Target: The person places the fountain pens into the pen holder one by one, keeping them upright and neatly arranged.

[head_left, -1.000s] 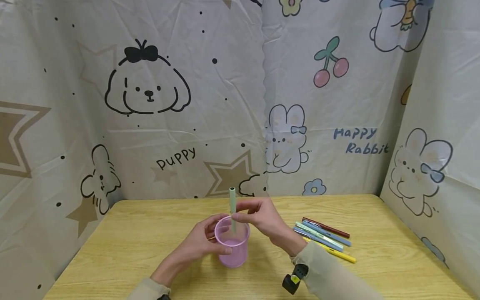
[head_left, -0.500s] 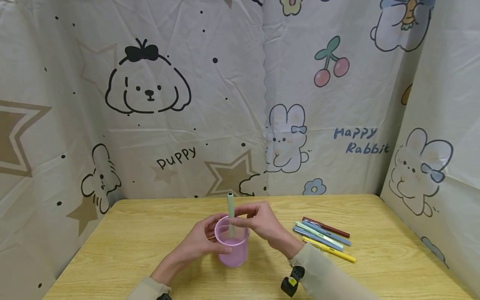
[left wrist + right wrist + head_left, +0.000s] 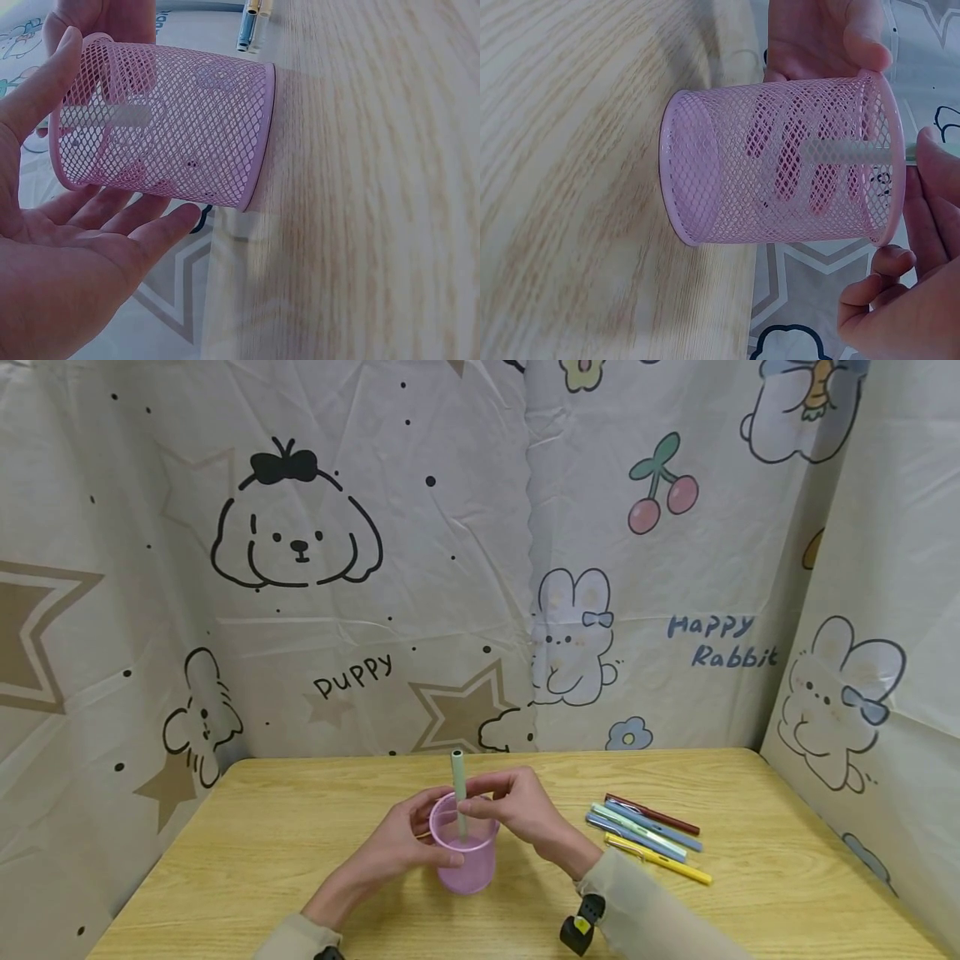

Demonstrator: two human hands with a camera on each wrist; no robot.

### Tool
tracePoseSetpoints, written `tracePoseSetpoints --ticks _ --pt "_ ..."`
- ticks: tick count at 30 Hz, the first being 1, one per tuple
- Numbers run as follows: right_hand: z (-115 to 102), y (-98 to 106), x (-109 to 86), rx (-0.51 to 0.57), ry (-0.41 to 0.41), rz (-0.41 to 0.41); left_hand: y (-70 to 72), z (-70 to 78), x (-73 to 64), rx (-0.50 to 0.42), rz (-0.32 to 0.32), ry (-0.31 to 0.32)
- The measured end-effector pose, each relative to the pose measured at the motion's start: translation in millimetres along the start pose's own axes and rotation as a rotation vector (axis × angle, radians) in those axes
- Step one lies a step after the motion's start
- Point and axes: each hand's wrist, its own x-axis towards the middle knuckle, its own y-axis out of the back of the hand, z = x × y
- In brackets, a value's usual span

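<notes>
A pink mesh pen holder (image 3: 468, 872) stands upright on the wooden table, its mouth facing up. My left hand (image 3: 401, 839) grips it from the left, thumb at the near side and fingers around the far side; the left wrist view shows that thumb at the rim. Between thumb and fingers, my right hand (image 3: 525, 810) pinches a pale green pen (image 3: 458, 772) above the holder. The pen's lower part (image 3: 840, 151) is inside the mesh, its end well above the bottom. No other pen shows inside the holder.
To the right on the table (image 3: 300, 810) lie several pens: a dark red pen (image 3: 660, 817), blue ones, a light green one and a yellow pen (image 3: 667, 862) nearest me. Behind the table hangs a printed cloth (image 3: 450, 610).
My right hand has lowered the green pen further into the holder, shifting slightly left and down. The left hand and the pen holder have stayed in place.
</notes>
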Motion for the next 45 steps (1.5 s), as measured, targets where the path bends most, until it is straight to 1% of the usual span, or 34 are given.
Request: tracePoseSetpoints --ticks 13,20,28,33,35,40,45 --pt "4 -3 -1.0 0.014 0.009 -0.019 0.7 -1.3 0.3 0.0 -0.011 -0.011" --pt "9 -2 0.6 -0.028 0.019 -0.027 1.2 -1.3 -0.2 -0.002 -0.008 -0.012" --pt "7 1 -1.9 -0.074 0.039 -0.035 1.0 -0.9 -0.2 0.012 0.0 0.009" --pt "-1 13 -6.9 -0.129 0.054 -0.017 1.3 -0.8 0.4 -0.004 -0.003 0.011" --pt "-5 21 -9.6 -0.17 0.069 -0.013 1.3 -0.9 0.6 -0.007 -0.001 0.011" --pt "-9 46 -19.0 -0.333 0.116 -0.023 1.0 -1.9 1.1 -0.015 0.002 0.005" --pt "-9 73 -32.9 -0.481 0.118 -0.047 1.5 -2.1 0.1 -0.006 0.005 -0.009"
